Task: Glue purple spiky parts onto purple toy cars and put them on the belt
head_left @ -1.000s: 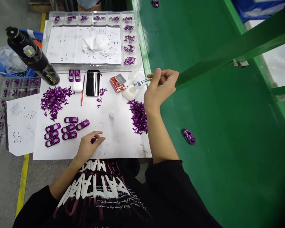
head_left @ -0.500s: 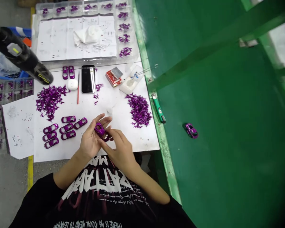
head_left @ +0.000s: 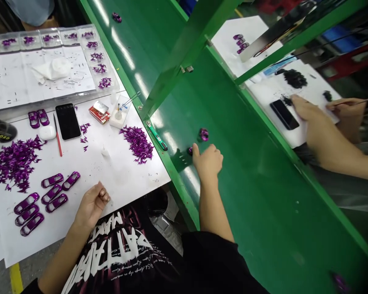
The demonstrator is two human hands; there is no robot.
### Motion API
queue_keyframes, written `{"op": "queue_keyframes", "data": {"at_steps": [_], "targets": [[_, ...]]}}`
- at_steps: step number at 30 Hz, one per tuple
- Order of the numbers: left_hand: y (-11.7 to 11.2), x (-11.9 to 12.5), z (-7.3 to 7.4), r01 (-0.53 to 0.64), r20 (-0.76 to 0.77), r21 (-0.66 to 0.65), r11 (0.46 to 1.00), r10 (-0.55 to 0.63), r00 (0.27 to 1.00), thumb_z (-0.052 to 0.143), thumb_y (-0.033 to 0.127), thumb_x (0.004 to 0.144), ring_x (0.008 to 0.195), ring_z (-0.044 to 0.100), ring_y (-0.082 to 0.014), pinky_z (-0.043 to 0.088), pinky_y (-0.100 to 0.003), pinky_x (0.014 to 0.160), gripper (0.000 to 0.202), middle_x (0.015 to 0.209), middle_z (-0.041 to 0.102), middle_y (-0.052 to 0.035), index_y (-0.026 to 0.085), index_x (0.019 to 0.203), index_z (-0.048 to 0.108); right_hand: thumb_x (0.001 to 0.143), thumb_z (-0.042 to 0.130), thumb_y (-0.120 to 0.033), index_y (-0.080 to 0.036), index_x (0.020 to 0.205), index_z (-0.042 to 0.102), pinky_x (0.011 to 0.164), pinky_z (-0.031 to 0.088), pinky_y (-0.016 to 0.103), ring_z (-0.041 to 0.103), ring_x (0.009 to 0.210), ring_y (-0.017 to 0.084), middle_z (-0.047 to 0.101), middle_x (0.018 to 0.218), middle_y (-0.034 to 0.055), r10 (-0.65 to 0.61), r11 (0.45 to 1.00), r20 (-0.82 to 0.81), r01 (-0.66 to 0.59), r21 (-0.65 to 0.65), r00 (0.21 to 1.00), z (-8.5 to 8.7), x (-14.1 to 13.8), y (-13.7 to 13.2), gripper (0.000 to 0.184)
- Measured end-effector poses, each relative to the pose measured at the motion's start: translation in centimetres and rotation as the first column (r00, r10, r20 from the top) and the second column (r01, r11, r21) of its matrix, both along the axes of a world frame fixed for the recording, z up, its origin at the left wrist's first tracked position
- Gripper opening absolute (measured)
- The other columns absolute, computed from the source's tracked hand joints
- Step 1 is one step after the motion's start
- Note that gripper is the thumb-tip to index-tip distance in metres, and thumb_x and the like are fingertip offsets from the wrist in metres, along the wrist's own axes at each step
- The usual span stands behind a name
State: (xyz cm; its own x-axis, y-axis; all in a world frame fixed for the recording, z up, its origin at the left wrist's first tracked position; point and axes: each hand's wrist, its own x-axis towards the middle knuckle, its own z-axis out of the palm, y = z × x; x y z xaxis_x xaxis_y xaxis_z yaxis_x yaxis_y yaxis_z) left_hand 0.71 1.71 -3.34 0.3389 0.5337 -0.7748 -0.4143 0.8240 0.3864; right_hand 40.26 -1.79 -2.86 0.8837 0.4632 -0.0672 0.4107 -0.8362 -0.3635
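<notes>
My right hand [head_left: 207, 161] reaches onto the green conveyor belt [head_left: 248, 171], fingers curled over a small purple toy car [head_left: 190, 151] that shows only at the thumb. A second purple car [head_left: 204, 134] lies on the belt just beyond it. Back on the white paper sheet [head_left: 122, 175], my left hand [head_left: 92, 203] rests near the edge in a loose fist with nothing in it. Several purple car bodies [head_left: 46, 196] lie in rows to its left.
Piles of purple parts [head_left: 138, 143] [head_left: 15, 161], a phone [head_left: 68, 120], a red box [head_left: 99, 114] and a green-handled tool [head_left: 156, 136] are around. A slanted green frame bar [head_left: 184, 57] crosses above the belt. A co-worker's hands [head_left: 313, 118] work across the belt.
Both hands held a purple car in front of me. My right hand has carried it right onto the belt, my left hand has dropped to the paper, and the view has swung right.
</notes>
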Motion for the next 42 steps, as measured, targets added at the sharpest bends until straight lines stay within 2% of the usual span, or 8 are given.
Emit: {"op": "queue_keyframes", "data": {"at_steps": [6,11,16,20,25,29,37,42], "targets": [[-0.4,-0.7,0.3,0.035,-0.123,0.117,0.993,-0.020,0.992,0.093,0.057,0.074,0.059,0.049,-0.0099,0.050,-0.023,0.061,0.060,0.062,0.046,0.0020,0.015,0.068,0.051,0.070,0.067,-0.028,-0.011,0.090,0.061,0.112,0.038,0.061,0.058,0.120,0.042,0.066,0.112,0.0308,0.013,1.000,-0.108,-0.011,0.024,0.994,-0.4,0.5,-3.5,0.027],[-0.4,1.0,1.5,0.277,-0.206,0.274,0.921,-0.225,0.952,0.091,0.049,0.079,0.108,0.068,-0.0249,0.057,-0.033,0.090,0.070,0.128,0.067,-0.0152,0.019,0.135,0.063,0.082,0.062,-0.061,-0.016,0.108,0.052,0.081,0.055,0.048,0.065,0.081,0.027,0.069,0.093,0.0147,0.215,0.965,-0.233,-0.168,0.203,0.948,0.2,-9.7,-2.5,0.053],[-0.6,2.1,1.9,0.259,-0.111,0.303,0.917,-0.236,0.965,0.085,0.055,0.086,0.106,0.069,-0.0229,0.059,-0.031,0.086,0.081,0.119,0.068,-0.0107,0.026,0.151,0.046,0.091,0.062,-0.044,-0.020,0.101,0.057,0.060,0.048,0.030,0.060,0.062,0.016,0.067,0.079,0.0035,0.686,0.725,-0.452,-0.579,0.373,0.569,1.7,-22.1,-1.4,0.027],[-0.9,0.1,1.4,0.084,-0.128,0.283,0.956,-0.049,0.991,0.091,0.048,0.080,0.087,0.068,-0.0189,0.058,-0.027,0.077,0.074,0.099,0.068,-0.0065,0.020,0.135,0.051,0.094,0.065,-0.042,-0.020,0.100,0.065,0.062,0.048,0.028,0.063,0.068,0.016,0.071,0.087,0.0042,0.819,0.518,-0.511,-0.721,0.461,0.262,2.5,-23.6,0.5,0.023],[-0.9,-2.6,0.5,-0.069,-0.052,0.196,0.978,0.081,0.995,0.096,0.036,0.072,0.088,0.068,-0.0206,0.059,-0.028,0.070,0.069,0.104,0.067,-0.0091,0.019,0.120,0.049,0.092,0.064,-0.056,-0.017,0.111,0.063,0.086,0.055,0.044,0.066,0.099,0.028,0.070,0.111,0.0157,0.748,0.663,-0.368,-0.598,0.450,0.552,-0.2,-21.8,5.8,0.043],[-0.6,-2.9,0.0,-0.088,0.019,0.171,0.981,0.086,0.996,0.093,0.038,0.073,0.081,0.066,-0.0189,0.057,-0.028,0.059,0.064,0.114,0.066,-0.0123,0.020,0.111,0.045,0.085,0.069,-0.054,-0.019,0.124,0.063,0.109,0.049,0.050,0.062,0.123,0.030,0.066,0.135,0.0139,0.769,0.636,-0.425,-0.503,0.586,0.477,-3.2,-22.8,8.9,0.053],[-0.5,-2.4,-0.5,-0.081,0.089,0.185,0.979,0.065,0.994,0.096,0.035,0.074,0.079,0.066,-0.0184,0.054,-0.024,0.056,0.067,0.105,0.066,-0.0102,0.020,0.121,0.050,0.102,0.057,-0.055,-0.017,0.092,0.066,0.050,0.044,0.027,0.050,0.053,0.012,0.053,0.064,-0.0014,0.623,0.746,-0.513,-0.251,0.617,0.590,0.6,-24.2,4.3,0.040],[-0.4,-2.2,-1.0,-0.068,0.123,0.173,0.983,0.047,0.991,0.098,0.030,0.069,0.074,0.065,-0.0174,0.052,-0.023,0.054,0.071,0.094,0.063,-0.0047,0.020,0.125,0.054,0.096,0.069,-0.028,-0.022,0.078,0.038,0.049,0.039,0.022,0.038,0.052,0.008,0.039,0.065,-0.0069,0.707,0.449,-0.160,-0.262,0.854,0.689,2.4,-25.7,2.5,0.036]]}}
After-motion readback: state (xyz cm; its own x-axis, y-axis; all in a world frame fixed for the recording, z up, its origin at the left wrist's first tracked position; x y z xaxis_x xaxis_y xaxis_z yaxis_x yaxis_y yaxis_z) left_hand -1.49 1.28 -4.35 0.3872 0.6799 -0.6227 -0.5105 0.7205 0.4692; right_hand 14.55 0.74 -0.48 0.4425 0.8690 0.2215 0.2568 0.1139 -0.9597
